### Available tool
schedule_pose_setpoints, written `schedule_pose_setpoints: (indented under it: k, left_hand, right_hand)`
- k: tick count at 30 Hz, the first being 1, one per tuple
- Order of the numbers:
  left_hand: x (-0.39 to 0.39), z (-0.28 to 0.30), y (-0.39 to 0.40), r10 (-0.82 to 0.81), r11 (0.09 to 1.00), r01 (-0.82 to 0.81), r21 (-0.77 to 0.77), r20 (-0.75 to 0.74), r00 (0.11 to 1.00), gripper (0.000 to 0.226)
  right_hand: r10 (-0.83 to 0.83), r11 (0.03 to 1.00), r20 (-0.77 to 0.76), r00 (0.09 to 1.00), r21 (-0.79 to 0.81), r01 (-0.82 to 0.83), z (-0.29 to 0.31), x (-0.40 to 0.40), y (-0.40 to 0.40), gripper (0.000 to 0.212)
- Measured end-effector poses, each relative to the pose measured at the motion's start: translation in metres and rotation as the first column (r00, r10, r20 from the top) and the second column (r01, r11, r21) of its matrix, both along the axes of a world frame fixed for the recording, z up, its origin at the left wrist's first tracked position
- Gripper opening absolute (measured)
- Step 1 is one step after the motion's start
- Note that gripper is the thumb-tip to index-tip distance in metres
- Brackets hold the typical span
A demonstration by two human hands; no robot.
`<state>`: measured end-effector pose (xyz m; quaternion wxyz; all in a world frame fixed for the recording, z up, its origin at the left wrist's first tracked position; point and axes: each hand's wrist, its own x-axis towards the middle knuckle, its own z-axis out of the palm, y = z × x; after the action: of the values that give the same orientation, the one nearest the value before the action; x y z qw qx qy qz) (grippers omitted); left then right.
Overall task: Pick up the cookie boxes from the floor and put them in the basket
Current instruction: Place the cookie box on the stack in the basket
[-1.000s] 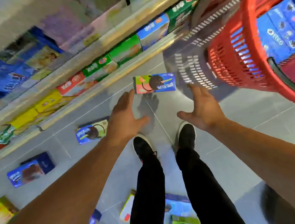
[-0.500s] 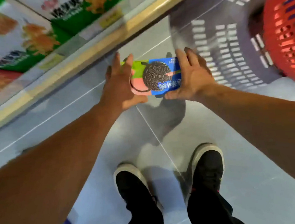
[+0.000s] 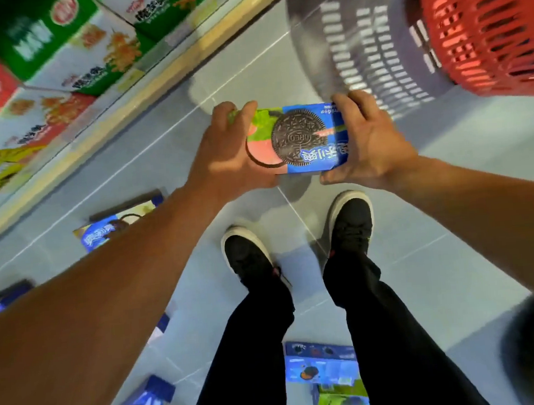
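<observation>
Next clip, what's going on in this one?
A person holds a blue, pink and green cardboard cookie box by its ends, left hand and right hand each in a grip. A red plastic basket sits to the upper right. Several more blue boxes lie on the grey tiled floor.

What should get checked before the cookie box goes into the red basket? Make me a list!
1. Left hand grips cookie box: ok.
2. Right hand grips its other end: ok.
3. Box lifted off the floor: ok.
4. Red basket near, ahead on the right: ok.
5. Room inside the basket: cannot tell, its opening is out of view.
6. All boxes picked up: not ok, a blue box lies behind the shoes.
</observation>
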<state>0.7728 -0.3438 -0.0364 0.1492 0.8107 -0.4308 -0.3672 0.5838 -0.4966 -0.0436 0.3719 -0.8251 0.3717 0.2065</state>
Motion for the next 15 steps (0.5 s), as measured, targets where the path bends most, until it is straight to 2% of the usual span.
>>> schedule_pose_setpoints:
  k: [4,7,10,13,15]
  left_hand:
    - [-0.008,0.117,0.002,-0.035,0.999,0.036,0.029,-0.022,0.999,0.123]
    - [-0.020,0.222,0.011,0.023,1.000,-0.022,0.010,-0.061,0.998,0.120]
    - [-0.033,0.294,0.027,0.069,0.998,-0.068,0.016,-0.082,0.994,0.121]
    - [-0.041,0.379,0.033,0.159,0.982,-0.144,0.119,-0.133,0.978,0.118]
    - [-0.042,0.441,0.037,0.150,0.977,-0.120,0.174,-0.172,0.974,0.113]
  right_hand:
    - [-0.007,1.000,0.027,1.000,0.026,0.006,0.120,-0.013,0.005,0.131]
    - [-0.010,1.000,0.116,0.993,0.006,0.009,0.230,-0.025,0.009,0.124]
    - [-0.011,1.000,0.193,0.981,-0.019,0.015,0.313,-0.038,0.021,0.114]
    - [-0.032,0.995,0.258,0.966,-0.079,0.054,0.400,-0.057,0.038,0.109]
    - [-0.021,0.989,0.285,0.958,-0.134,0.061,0.462,-0.069,0.053,0.108]
